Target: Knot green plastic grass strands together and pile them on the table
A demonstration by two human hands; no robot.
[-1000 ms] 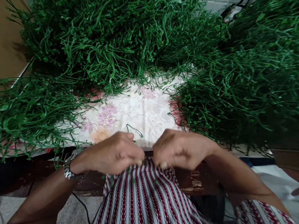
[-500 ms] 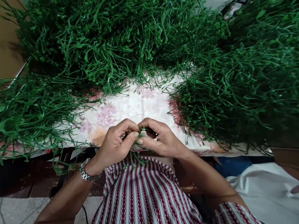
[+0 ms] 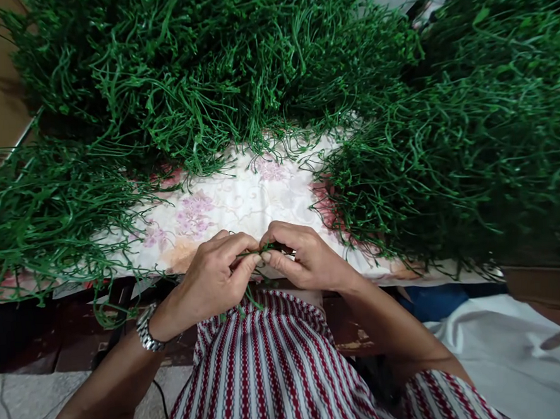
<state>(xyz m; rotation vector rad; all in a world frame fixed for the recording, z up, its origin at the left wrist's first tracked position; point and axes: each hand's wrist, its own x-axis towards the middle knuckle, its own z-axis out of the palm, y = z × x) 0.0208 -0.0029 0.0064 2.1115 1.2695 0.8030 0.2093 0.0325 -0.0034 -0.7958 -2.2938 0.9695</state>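
Observation:
My left hand [image 3: 217, 270] and my right hand [image 3: 306, 258] meet at the near edge of the table, thumbs and forefingers pinched together. Between their fingertips they hold thin green stems [image 3: 250, 298], which look like plastic artificial plant stems. A few ends hang below my left fingers over my lap; the exact joint between the fingertips is mostly covered. Behind my hands lies a white floral tablecloth [image 3: 246, 202]. Loose green stems form a large heap [image 3: 196, 82] at the back, with another heap [image 3: 439, 168] to the right.
A smaller pile of stems [image 3: 44, 224] droops over the table edge at left. My striped garment [image 3: 261, 368] covers my lap. White fabric [image 3: 520, 340] and blue fabric [image 3: 432, 304] show at lower right. A dark cable [image 3: 161, 400] hangs under the table.
My left hand has turned a little and lowered, and the held stems now run more crosswise between my fingertips. Fewer ends hang below. The view has shifted slightly.

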